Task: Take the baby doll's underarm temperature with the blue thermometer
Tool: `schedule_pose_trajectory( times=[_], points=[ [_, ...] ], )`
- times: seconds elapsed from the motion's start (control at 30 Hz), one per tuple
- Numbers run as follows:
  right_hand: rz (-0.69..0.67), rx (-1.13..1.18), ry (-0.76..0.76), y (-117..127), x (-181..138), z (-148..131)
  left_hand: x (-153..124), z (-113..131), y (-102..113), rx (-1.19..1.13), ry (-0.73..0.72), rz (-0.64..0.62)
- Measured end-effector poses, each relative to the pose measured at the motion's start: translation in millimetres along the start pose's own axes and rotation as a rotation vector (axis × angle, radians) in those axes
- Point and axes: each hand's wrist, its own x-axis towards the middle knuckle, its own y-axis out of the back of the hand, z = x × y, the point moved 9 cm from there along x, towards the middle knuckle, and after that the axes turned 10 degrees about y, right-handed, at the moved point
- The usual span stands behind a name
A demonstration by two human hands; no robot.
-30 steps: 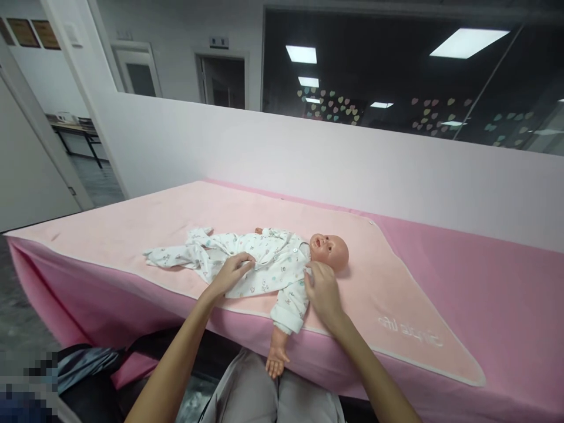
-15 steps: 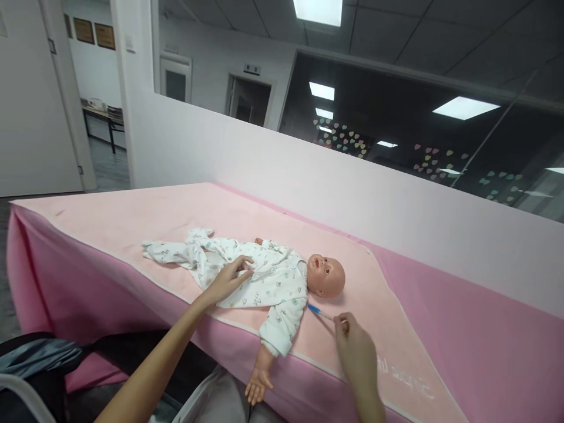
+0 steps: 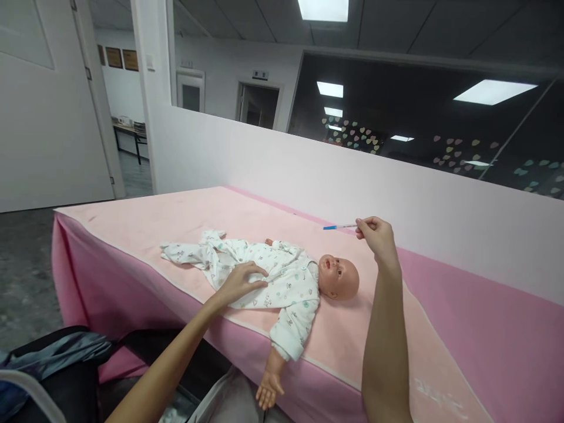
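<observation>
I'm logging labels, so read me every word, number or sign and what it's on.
Nothing is legible.
White lettering on the peach mat: too blurred.
Sign above the doorway: too small.
Wall plaques: too small.
Blue-tipped stick in the right hand: no readable marking.

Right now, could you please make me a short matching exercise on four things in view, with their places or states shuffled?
Things:
1. Left hand
2. Right hand
3. Thin stick
4. Doll

Places or states:
A. Lying on its back on the pale pink mat
B. In the air, blue at one end
C. Low, at the doll's clothed torso
D. Up in the air, pinching something

Right pairs: 1-C, 2-D, 3-B, 4-A.
</observation>
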Motion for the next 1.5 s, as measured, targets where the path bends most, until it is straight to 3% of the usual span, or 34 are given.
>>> schedule_pose_trajectory(
  times=[0.13,0.23,0.37,0.67,0.93,1.1,1.27,1.5],
  points=[
    [-0.050,0.201,-0.079,-17.0,5.9,29.5,0.3,-1.4,0.3,-0.011,0.010,0.011],
    [-0.006,0.263,-0.106,-14.6,7.2,36.5,-0.4,-0.8,-0.1,0.005,0.007,0.021],
    [0.049,0.260,-0.124,-3.4,5.2,33.9,-0.2,-0.4,-1.3,0.005,0.006,0.025],
    [-0.032,0.169,-0.183,12.5,-6.7,20.8,-1.0,-4.0,2.3,-0.018,0.041,0.084],
    [-0.127,0.246,-0.260,7.7,-8.6,38.3,-1.8,-1.7,3.2,-0.006,0.032,0.091],
    [-0.175,0.269,-0.220,1.6,-10.3,26.3,-1.9,-2.0,3.1,-0.005,0.037,0.100],
    [-0.189,0.270,-0.161,0.5,-11.1,11.7,-1.7,-1.6,2.8,0.003,0.036,0.093],
    [-0.143,0.210,-0.206,4.5,-8.9,27.5,-2.3,-2.4,2.7,0.003,0.037,0.093]
  ],
)
